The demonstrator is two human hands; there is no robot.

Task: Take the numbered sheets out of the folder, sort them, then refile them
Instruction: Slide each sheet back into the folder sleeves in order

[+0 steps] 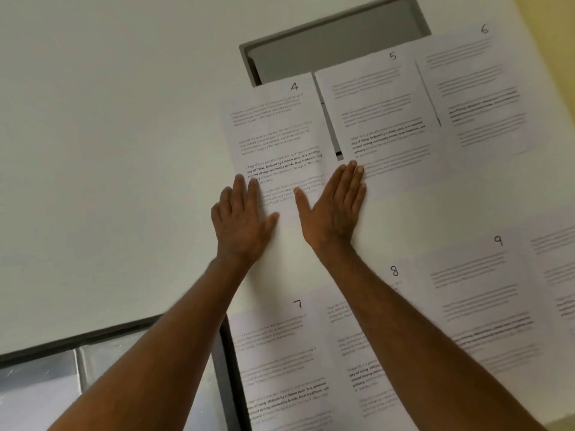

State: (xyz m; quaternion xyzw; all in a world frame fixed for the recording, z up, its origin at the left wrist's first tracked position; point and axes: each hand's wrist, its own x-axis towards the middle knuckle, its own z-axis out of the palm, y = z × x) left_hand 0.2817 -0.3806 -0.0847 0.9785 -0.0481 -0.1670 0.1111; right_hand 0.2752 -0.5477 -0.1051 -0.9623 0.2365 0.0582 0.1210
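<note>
Here, seen from the head camera, numbered sheets are lying spread across a white tabletop [109, 150] in two rows. The far row is showing sheet 4 [273, 126], sheet 5 [382, 119] and sheet 6 [479, 88] running left to right; the near row is showing sheet 7 [280, 362], sheet 8 [367, 337] and sheet 9 [485, 300], with a further sheet [557, 275] lying partly cut off at the right edge, its number out of view. Each sheet is carrying printed paragraphs and a handwritten number at its upper right corner. The left hand [241, 217] is lying flat, fingers straight and slightly spread, pressing on the lower left part of sheet 4. The right hand [334, 206] is likewise lying flat with straight fingers, resting on the lower right of sheet 4, its fingertips [354, 169] reaching just onto the lower left corner of sheet 5. Neither hand is gripping anything. A grey rectangular recess [336, 42] is cutting into the tabletop at the far side; sheets 4 and 5 are overlapping its near edge, and a narrow grey strip of it is showing between them. At the lower left, the table's dark edge [93, 335] is giving way to a shiny metallic surface [46, 384] below. A pale yellow wall [557, 32] is showing at the upper right corner. The folder is not appearing anywhere in the view
</note>
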